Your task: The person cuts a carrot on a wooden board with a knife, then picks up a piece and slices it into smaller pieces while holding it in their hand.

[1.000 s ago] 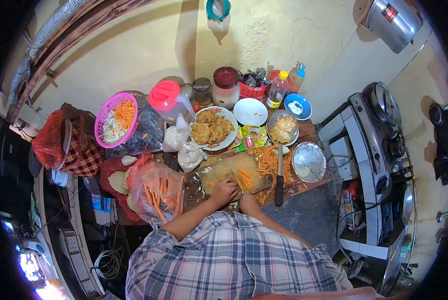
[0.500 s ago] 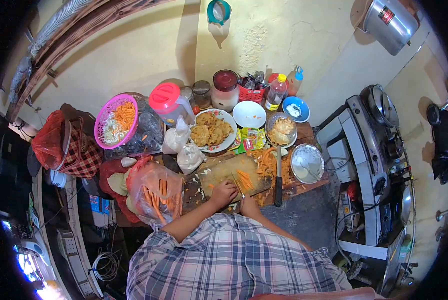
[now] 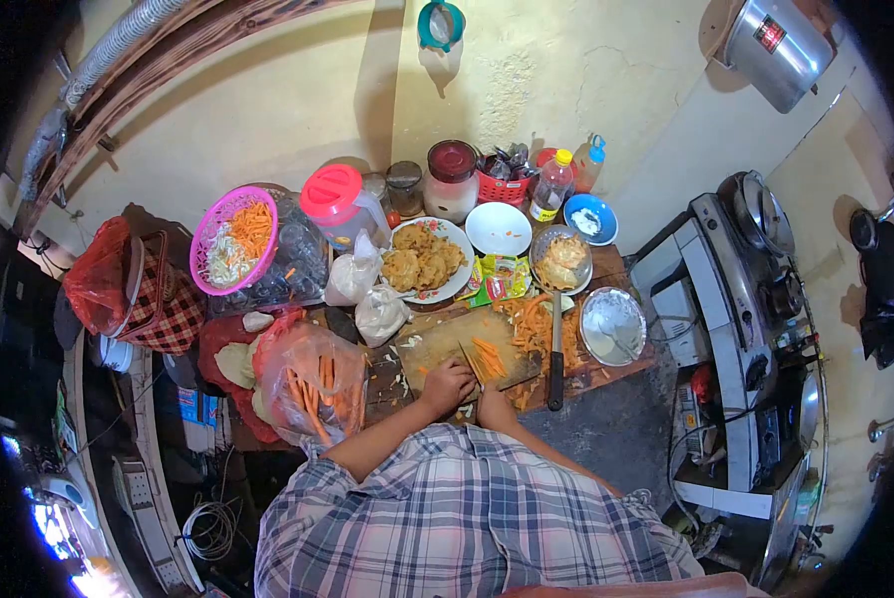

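Note:
On a wooden cutting board (image 3: pixel 445 336) lies a small heap of cut carrot sticks (image 3: pixel 489 357). My left hand (image 3: pixel 448 384) rests curled on the board's near edge, pressing down on carrot pieces beside the blade. My right hand (image 3: pixel 489 402) grips the handle of a knife (image 3: pixel 474 365), whose blade stands between my left hand and the cut sticks. More carrot strips (image 3: pixel 534 321) are piled at the board's right end.
A second long knife (image 3: pixel 555 356) lies right of the board by a metal bowl (image 3: pixel 614 326). A plastic bag of carrots (image 3: pixel 311 388) sits left. A plate of fritters (image 3: pixel 422 258), a pink colander (image 3: pixel 230 239), jars, bottles and a stove (image 3: pixel 756 269) surround the board.
The hands and knife stay at the same spot on the board, with only slight shifts of the blade; the view has drifted a little.

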Motion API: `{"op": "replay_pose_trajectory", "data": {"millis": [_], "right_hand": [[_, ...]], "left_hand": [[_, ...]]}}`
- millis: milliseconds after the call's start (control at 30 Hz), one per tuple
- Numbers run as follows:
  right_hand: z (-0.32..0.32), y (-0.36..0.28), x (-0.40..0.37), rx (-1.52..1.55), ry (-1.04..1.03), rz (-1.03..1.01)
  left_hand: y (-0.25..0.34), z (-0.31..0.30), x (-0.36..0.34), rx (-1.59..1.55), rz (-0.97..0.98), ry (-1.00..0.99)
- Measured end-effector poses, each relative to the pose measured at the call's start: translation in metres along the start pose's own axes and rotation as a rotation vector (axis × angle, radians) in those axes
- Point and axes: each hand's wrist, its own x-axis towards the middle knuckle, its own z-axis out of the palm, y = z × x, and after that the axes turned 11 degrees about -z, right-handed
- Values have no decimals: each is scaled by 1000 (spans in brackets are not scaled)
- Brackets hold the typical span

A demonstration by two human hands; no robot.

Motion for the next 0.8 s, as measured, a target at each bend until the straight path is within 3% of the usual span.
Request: {"op": "replay_pose_trajectory", "data": {"millis": [200, 267, 800], "right_hand": [[7, 12, -4, 99, 38, -11], [10, 16, -6, 13, 114, -132], [-4, -3, 0, 65, -31, 11]], "left_hand": [[-3, 3, -2, -2, -7, -1], [-3, 3, -2, 9, -8, -4], [0, 4, -3, -10, -31, 6]]}}
